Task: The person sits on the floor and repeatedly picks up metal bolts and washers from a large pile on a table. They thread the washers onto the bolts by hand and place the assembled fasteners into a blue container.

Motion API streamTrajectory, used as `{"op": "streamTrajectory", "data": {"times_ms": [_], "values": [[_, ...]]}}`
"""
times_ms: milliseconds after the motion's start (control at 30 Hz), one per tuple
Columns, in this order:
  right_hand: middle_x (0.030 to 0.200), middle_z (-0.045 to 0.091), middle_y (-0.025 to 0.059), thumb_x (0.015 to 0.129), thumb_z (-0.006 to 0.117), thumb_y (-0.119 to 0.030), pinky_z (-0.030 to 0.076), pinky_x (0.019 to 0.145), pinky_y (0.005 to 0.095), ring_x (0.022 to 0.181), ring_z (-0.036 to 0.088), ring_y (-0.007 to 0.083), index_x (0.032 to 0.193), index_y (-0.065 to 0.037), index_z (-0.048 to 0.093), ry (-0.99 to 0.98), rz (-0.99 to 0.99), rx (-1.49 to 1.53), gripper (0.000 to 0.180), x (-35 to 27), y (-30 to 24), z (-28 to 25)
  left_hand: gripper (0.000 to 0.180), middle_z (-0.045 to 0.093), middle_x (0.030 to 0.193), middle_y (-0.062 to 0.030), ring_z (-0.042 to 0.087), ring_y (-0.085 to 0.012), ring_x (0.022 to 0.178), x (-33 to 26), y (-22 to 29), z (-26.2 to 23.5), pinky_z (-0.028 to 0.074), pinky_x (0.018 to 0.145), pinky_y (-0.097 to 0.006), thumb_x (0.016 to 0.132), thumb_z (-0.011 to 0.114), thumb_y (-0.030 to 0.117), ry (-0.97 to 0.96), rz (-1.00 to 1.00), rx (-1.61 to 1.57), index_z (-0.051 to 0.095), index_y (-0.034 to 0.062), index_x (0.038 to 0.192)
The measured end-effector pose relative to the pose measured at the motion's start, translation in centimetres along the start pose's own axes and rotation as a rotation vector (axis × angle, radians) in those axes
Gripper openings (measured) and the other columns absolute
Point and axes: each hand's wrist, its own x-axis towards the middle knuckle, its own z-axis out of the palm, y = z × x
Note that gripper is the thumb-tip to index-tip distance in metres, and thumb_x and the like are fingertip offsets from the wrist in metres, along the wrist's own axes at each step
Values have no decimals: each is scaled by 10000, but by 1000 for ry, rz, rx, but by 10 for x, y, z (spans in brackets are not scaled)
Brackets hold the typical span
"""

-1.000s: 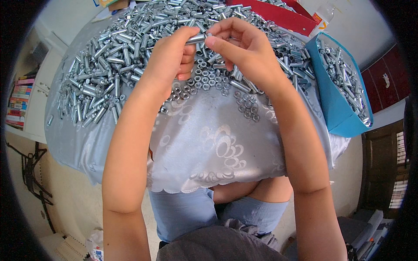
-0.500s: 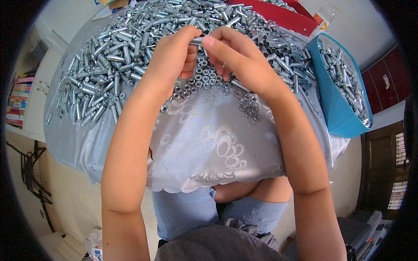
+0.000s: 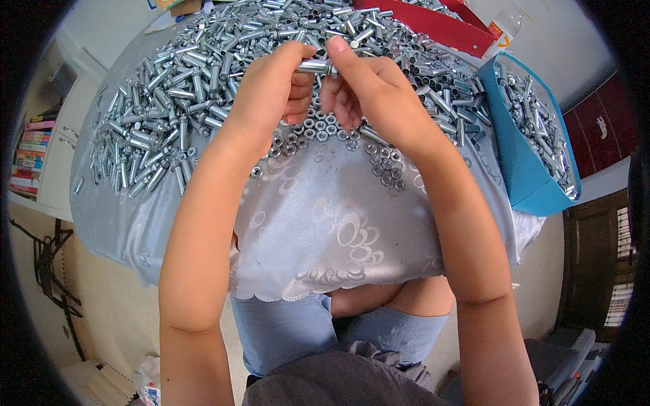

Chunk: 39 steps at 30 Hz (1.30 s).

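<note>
A shiny sleeve anchor lies level between my hands above the table. My left hand pinches its plain end between thumb and index finger, the other fingers curled. At its right end, where a washer and nut show, my right hand grips with the thumb pointing up and the lower fingers curled. The far side of the right fingers' hold is hidden. Beneath my hands, loose hex nuts lie in a patch on the silvery tablecloth, with a smaller cluster of nuts to the right.
A wide heap of metal sleeves and anchors covers the table's far and left parts. At the right stands a blue bin full of anchors. Behind are a red box and a plastic bottle.
My right thumb has lifted and slid off the anchor's middle toward its right end, baring the washer and nut. The left hand keeps its pinch nearly in place.
</note>
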Motion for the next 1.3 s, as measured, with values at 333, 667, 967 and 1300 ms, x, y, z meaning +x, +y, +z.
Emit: {"op": "streamTrajectory", "data": {"times_ms": [333, 667, 967, 1300], "values": [[562, 500, 2, 856, 515, -385, 351, 455, 214, 498, 428, 59, 689, -8, 577, 40, -8, -8, 416, -2, -3, -2, 314, 274, 458, 62, 242, -55, 377, -1, 1, 1, 212, 388, -227, 831, 447, 323, -16, 20, 14, 425, 109, 602], [608, 485, -37, 848, 546, -357, 312, 493, 188, 552, 411, 35, 751, -31, 569, -55, 109, -137, 341, 2, 3, -11, 329, 269, 456, 54, 248, -56, 379, -2, 2, 4, 211, 389, -233, 821, 456, 319, 22, 46, 27, 383, 108, 579], [596, 484, -20, 842, 559, -295, 344, 484, 206, 544, 407, 43, 739, -9, 568, 36, -189, -107, 304, 2, 3, -5, 346, 262, 453, 62, 249, -50, 370, -1, 4, 0, 204, 378, -224, 803, 496, 320, 9, 45, -36, 334, 133, 561], [489, 409, -26, 848, 532, -336, 268, 417, 204, 446, 340, 50, 679, -19, 547, 9, 44, 176, 360, 2, 0, -6, 367, 255, 465, 68, 246, -45, 379, 0, 0, 3, 214, 387, -219, 824, 487, 345, -10, 44, -27, 312, 152, 564]]}}
